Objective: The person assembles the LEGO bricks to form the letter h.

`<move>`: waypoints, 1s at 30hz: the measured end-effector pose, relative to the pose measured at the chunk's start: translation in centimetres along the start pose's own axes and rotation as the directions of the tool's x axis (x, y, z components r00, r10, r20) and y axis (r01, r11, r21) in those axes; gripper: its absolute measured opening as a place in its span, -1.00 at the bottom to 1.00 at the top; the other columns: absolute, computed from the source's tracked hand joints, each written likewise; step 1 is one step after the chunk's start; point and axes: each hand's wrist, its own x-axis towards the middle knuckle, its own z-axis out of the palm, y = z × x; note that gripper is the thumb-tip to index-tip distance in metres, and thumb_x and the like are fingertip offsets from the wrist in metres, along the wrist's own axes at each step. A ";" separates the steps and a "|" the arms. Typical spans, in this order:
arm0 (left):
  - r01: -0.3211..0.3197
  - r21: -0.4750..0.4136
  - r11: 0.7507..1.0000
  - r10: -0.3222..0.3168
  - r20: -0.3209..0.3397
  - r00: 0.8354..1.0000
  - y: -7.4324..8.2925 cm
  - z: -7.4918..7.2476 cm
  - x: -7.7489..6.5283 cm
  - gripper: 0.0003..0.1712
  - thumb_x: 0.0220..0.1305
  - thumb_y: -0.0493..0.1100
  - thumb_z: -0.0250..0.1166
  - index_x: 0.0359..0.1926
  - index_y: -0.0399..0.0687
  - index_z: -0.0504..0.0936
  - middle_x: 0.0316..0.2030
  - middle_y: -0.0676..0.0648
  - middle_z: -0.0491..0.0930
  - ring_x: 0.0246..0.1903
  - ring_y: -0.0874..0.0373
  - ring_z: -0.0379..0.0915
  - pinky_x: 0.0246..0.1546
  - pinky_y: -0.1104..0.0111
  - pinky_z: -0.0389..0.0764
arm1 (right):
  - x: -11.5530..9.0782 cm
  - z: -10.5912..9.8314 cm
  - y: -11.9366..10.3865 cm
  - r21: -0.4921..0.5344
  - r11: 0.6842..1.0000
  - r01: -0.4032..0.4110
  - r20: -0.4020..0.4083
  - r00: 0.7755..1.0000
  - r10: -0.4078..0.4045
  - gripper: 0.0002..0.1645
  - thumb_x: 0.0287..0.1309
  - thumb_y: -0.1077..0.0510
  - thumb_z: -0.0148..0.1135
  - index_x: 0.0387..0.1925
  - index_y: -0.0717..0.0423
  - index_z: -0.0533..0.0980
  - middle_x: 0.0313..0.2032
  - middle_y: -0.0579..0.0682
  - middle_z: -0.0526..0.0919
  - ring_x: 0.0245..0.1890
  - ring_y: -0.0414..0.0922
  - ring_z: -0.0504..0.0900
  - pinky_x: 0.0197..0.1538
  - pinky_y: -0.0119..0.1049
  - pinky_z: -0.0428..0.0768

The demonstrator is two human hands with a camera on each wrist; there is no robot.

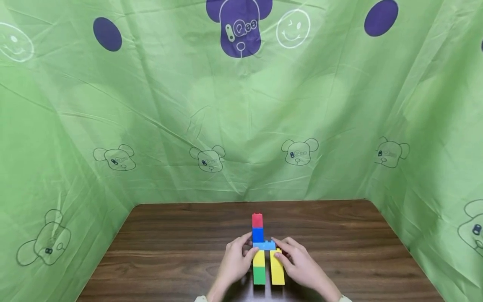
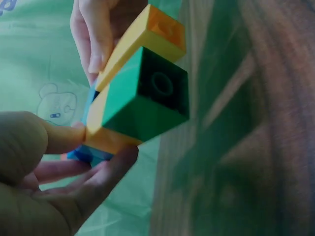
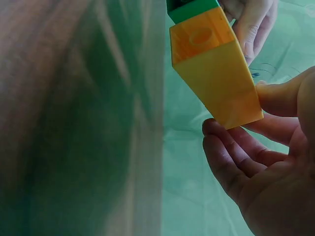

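Both hands hold a figure of toy building bricks over the table. A red brick tops a blue brick, which sits on the left end of a light blue brick. Below it hang two legs: a yellow brick above a green brick on the left, and a yellow leg on the right. My left hand pinches the left side near the upper yellow brick. With thumb and fingers, my right hand grips the top of the yellow leg. The green brick's hollow underside faces the left wrist camera.
The brown wood-grain table lies beneath the hands. Green cloth printed with bear heads and smiling faces hangs along its back and both sides.
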 end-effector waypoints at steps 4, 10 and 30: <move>0.041 0.038 0.998 -0.039 -0.037 0.999 -1.0 1.0 -0.4 -0.53 0.29 -0.25 0.40 0.18 -0.35 0.60 -0.24 -0.12 0.66 -0.33 0.26 0.62 -0.29 0.44 0.66 | 0.1 1.3 0.8 -0.018 0.999 -0.036 0.047 0.998 0.037 -0.48 0.50 0.03 0.10 0.32 0.24 0.48 -0.22 -0.19 0.49 -0.40 -0.39 0.36 -0.38 -0.45 0.43; 0.012 0.201 0.979 0.009 -0.100 0.995 -2.2 2.5 -1.0 -0.63 0.22 -0.30 0.42 0.03 -0.40 0.66 -0.32 -0.11 0.63 -0.32 0.11 0.61 -0.27 0.27 0.66 | -0.2 3.5 1.7 -0.057 0.998 -0.008 0.012 1.000 0.009 -0.54 0.45 0.14 0.15 0.21 0.40 0.52 -0.26 -0.15 0.54 -0.37 -0.40 0.39 -0.35 -0.44 0.44; 0.042 0.678 0.734 0.063 -0.129 0.990 -1.9 2.7 -1.1 -0.69 0.25 -0.08 0.41 -0.15 -0.24 0.67 -0.36 -0.12 0.57 -0.45 -0.02 0.58 -0.55 0.13 0.60 | 0.2 3.4 1.4 -0.258 0.960 -0.109 0.001 0.994 0.113 -0.38 0.37 0.02 0.28 0.37 0.14 0.44 0.01 0.02 0.66 -0.09 -0.14 0.65 -0.04 -0.14 0.66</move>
